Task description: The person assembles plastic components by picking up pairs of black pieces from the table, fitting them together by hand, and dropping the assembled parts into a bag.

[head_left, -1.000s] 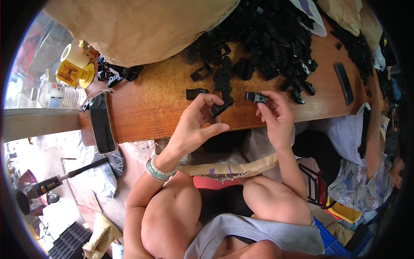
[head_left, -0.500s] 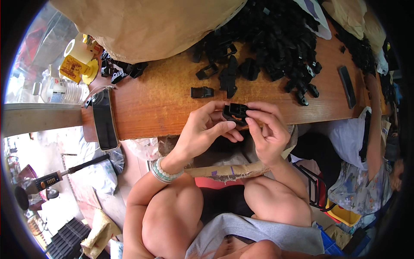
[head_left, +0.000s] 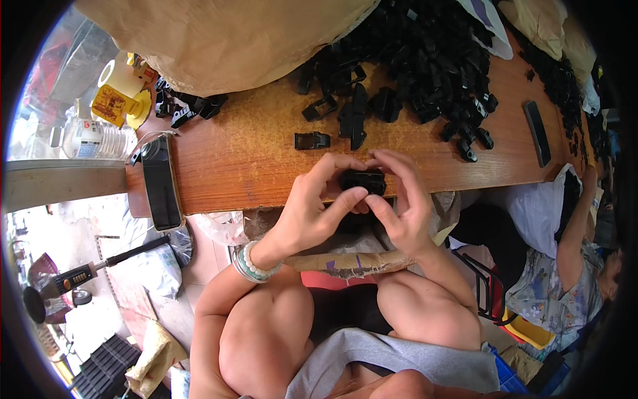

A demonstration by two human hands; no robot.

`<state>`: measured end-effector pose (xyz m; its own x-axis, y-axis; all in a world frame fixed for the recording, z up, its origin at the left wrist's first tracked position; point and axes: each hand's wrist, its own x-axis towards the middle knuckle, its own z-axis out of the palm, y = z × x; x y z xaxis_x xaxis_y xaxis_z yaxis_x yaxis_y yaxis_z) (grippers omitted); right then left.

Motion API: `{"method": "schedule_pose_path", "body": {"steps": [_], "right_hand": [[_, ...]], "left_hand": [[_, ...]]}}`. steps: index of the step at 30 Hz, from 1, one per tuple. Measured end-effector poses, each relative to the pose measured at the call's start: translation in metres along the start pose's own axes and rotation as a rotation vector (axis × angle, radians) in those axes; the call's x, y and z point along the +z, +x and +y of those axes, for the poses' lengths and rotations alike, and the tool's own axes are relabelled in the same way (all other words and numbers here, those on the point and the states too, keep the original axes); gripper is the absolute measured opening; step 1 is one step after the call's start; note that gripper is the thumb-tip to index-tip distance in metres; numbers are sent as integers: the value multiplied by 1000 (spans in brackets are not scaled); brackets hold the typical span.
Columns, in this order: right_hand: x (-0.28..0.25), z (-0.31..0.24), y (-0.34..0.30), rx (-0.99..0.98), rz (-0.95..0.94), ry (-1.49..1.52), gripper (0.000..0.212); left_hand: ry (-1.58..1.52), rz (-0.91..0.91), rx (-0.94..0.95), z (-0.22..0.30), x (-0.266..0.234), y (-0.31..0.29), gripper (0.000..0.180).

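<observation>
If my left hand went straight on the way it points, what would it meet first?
Past the black plastic part it holds, probably your right hand, though depth is unclear.

Held part point(head_left: 362, 181): black plastic. Tabletop point(head_left: 232, 156): wood, partly glossy, partly scuffed. Sack point(head_left: 219, 40): matt, paper-like.

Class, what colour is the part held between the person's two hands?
The held part is black; the head view shows it best.

the black piece point(head_left: 362, 179) is partly hidden by fingers point(head_left: 333, 162).
</observation>
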<state>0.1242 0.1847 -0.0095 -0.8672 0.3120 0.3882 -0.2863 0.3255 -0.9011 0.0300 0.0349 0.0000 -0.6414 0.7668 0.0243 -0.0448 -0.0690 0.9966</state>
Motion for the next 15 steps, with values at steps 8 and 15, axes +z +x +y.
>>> {"method": "schedule_pose_path", "body": {"steps": [8,15], "right_hand": [[-6,16,-7,292,-57,309,40],[-2,13,-10,453,23,315,38]], "left_hand": [[316,-18,162,-3,0,-2,38],[542,23,341,-17,4,-2,43]]}}
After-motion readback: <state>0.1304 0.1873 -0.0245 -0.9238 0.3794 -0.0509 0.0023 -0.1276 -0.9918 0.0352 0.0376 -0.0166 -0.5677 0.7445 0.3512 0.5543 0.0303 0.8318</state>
